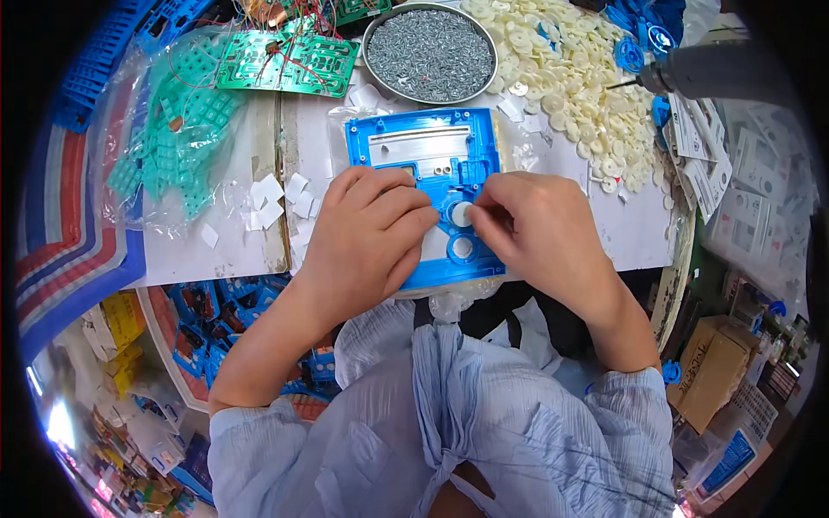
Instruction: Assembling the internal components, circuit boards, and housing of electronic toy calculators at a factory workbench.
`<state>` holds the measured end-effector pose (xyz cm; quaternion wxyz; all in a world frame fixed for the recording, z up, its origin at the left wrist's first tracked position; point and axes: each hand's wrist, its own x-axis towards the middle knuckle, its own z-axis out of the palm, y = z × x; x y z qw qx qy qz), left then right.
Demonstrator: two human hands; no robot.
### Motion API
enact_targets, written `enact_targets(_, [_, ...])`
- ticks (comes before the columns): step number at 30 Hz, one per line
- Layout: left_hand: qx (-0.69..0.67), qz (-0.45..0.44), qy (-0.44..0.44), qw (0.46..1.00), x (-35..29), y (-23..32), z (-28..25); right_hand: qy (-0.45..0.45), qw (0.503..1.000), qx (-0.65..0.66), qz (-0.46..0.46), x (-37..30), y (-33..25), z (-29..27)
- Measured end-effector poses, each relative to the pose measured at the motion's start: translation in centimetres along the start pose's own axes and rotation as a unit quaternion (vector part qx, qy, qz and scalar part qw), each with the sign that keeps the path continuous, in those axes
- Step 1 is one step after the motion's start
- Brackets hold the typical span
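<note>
Lying at far left on the table (224,250), teal rubber keypads (177,129) sit bagged; the left hand (367,237) presses flat on a blue plastic housing (427,164), while right hand (540,229) fingertips pinch a white disc (462,214) into its round socket

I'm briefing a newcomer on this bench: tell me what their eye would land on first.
First the bright blue plastic panel at the table's near edge, with the left hand resting on it and the right hand pressing a small white disc into a round socket. Behind it sit a metal bowl of screws and, to its right, a heap of cream discs.
</note>
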<state>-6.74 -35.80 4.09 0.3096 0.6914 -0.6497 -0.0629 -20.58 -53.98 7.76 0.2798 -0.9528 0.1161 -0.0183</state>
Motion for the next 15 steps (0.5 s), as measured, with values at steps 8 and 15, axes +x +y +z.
enact_targets(8, [0.031,0.008,-0.009,0.999,-0.1,0.1,0.2,-0.005,0.994,-0.111,0.01,0.1,-1.3,1.2])
enact_targets(15, [0.082,0.023,-0.028,0.996,-0.3,0.2,0.4,0.022,0.992,-0.122,0.032,-0.2,-1.3,2.1])
